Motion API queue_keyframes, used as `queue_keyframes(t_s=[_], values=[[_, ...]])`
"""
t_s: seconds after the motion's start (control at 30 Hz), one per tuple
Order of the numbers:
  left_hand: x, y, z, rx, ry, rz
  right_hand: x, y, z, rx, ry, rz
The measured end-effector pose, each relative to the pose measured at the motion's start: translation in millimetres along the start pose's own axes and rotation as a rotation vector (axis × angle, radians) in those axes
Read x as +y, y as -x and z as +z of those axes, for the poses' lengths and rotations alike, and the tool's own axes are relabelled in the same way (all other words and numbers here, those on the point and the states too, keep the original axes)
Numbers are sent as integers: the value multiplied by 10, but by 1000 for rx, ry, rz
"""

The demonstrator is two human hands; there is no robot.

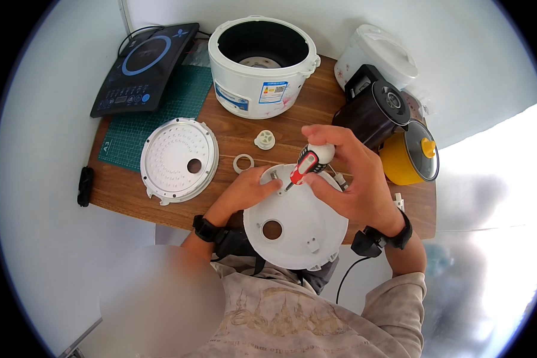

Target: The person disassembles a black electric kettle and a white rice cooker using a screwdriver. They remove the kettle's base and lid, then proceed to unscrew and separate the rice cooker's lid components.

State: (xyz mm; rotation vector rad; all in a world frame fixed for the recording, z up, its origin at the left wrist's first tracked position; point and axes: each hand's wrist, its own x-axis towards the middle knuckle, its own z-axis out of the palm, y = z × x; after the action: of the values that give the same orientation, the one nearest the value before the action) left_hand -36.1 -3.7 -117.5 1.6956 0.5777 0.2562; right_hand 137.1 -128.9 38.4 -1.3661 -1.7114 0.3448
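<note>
Head view, looking down: the right hand [346, 173] is closed in a full grip around a red, white and black screwdriver [307, 164], fingers wrapped over the bulbous handle and the shaft angled down and to the left. Its tip meets the far edge of a round white lid panel [298, 224], which lies at the near edge of the wooden desk [316, 101] and partly overhangs it, just in front of the person's chest. The left hand [250, 188] rests on that same far edge with fingers curled and pinched at a small grey fitting beside the screwdriver tip; whether it truly clamps the fitting or only steadies it cannot be told, since the fingertips cover it. The exact point where the tip lands is hidden between the two hands. Left of the panel lies a perforated round inner plate [178, 160] on a green cutting mat [179, 98]. A small white ring [243, 163] and a small white cap [265, 139] sit just beyond the hands. Further back stands the open white rice cooker body [262, 71], with a black induction hob [143, 68] to its left and a dark jug [373, 110] and yellow pot [409, 156] to the right. Both wrists carry dark bands.
</note>
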Motion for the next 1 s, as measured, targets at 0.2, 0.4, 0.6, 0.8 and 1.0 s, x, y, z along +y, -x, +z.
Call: queue_keyframes(t_s=[0.2,0.4,0.6,0.8,1.0], values=[[-51,-25,-6,-12,-1,11,-25,32,20,-18,145,81],[-16,22,-7,57,-120,-3,-15,69,-39,-49,45,70],[340,172,20,209,-383,-36,-23,100,-88,-119,41,25],[368,222,67,244,-660,380,-41,85,-122,-123,23,33],[344,134,-15,87,-670,411,-20,85,-120,-132,26,-10]])
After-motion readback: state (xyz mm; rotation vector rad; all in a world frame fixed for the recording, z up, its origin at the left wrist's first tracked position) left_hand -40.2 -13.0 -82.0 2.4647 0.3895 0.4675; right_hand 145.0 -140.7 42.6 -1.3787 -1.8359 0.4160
